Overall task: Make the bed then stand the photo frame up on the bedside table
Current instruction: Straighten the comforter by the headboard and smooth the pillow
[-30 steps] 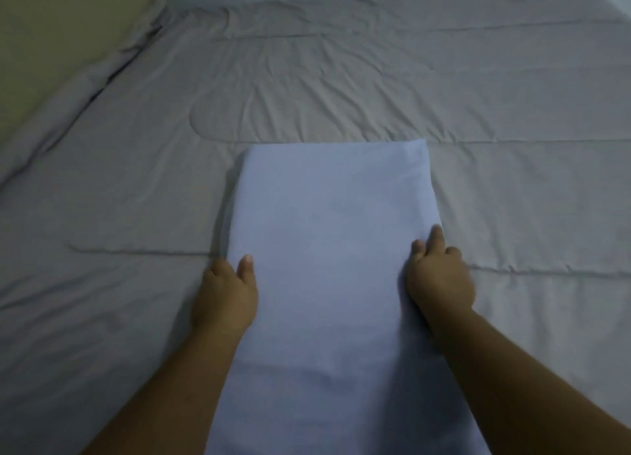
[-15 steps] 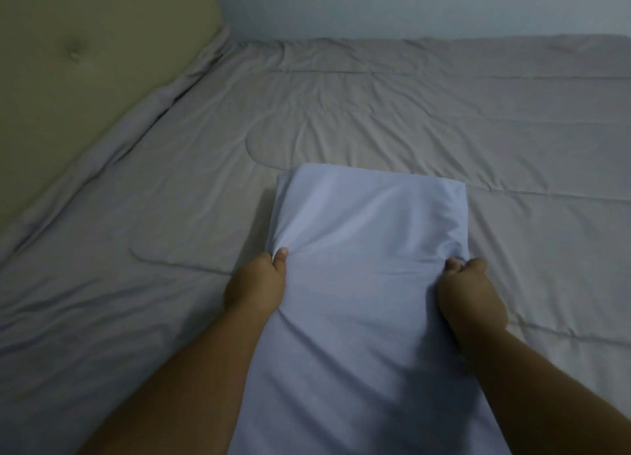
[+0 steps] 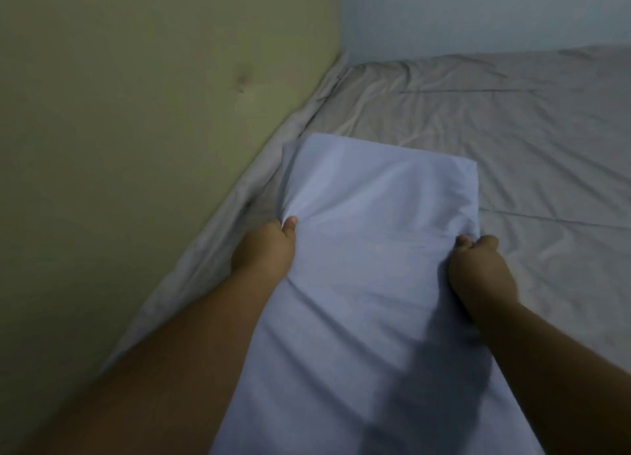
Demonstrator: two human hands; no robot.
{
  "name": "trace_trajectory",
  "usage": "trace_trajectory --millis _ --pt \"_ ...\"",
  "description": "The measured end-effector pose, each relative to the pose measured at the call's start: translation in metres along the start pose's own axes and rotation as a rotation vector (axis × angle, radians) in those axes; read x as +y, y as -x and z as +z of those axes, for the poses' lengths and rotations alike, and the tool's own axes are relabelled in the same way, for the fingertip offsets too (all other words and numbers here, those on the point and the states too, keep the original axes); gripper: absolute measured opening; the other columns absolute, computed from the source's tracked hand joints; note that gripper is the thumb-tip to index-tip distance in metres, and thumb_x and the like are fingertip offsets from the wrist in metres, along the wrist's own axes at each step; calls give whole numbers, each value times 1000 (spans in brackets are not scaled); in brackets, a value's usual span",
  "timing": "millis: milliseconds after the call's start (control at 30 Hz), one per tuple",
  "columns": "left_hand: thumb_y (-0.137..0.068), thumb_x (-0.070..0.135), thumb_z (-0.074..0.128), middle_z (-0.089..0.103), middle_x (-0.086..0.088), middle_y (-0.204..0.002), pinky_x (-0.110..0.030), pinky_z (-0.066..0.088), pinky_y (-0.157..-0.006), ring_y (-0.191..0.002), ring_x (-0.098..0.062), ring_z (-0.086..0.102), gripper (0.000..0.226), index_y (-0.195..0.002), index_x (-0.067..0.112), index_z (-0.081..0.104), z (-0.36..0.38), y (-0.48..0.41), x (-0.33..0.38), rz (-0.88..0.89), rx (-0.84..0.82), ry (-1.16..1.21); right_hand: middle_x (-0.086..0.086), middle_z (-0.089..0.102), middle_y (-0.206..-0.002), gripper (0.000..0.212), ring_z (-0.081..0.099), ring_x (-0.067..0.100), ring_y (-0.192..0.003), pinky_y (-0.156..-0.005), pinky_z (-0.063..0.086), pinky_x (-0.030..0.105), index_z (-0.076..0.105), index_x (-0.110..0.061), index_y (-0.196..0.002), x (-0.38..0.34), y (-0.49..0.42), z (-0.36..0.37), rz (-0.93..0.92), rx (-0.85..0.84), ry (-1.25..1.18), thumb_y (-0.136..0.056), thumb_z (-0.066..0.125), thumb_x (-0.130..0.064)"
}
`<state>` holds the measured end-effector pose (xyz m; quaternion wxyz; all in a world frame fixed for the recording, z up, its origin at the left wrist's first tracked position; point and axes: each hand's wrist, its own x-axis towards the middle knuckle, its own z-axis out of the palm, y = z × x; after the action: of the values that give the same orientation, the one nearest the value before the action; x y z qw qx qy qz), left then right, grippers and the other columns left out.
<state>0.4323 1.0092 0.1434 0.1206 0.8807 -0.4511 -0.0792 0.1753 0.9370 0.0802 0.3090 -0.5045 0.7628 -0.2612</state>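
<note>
A pale blue pillow (image 3: pixel 375 236) lies lengthwise between my arms on the grey quilted bed cover (image 3: pixel 512 140). My left hand (image 3: pixel 264 249) grips the pillow's left edge, bunching the fabric into creases. My right hand (image 3: pixel 478 270) is clenched on its right edge. The pillow's far end points toward the corner where the bed meets the headboard. No photo frame or bedside table is in view.
A padded olive-green headboard (image 3: pixel 136 130) with a button tuft fills the left side. A pale wall (image 3: pixel 478 14) runs along the bed's far edge. The grey cover is wrinkled near the headboard corner.
Both hands went from resting beside the pillow to gripping its edges. The pillow has moved left toward the headboard, and my view has swung left and up.
</note>
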Motion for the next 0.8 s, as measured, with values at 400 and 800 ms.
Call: trace_trajectory --millis 400,800 --pt "-100 46 26 55 -20 -129 -38 43 -90 -115 -36 55 55 -124 7 55 -176 -155 -135 173 243 -441 29 44 -138 55 44 43 -125 -101 35 42 33 5 -135 -176 112 271 107 -320 -397 -101 30 -38" --pt "-102 38 29 59 -17 -124 -38 42 -84 -113 -36 57 44 -122 8 53 -119 -170 -151 329 276 -545 27 41 -142 61 40 42 -129 -110 33 46 30 2 -140 -161 115 342 115 -500 -302 -98 34 -42"
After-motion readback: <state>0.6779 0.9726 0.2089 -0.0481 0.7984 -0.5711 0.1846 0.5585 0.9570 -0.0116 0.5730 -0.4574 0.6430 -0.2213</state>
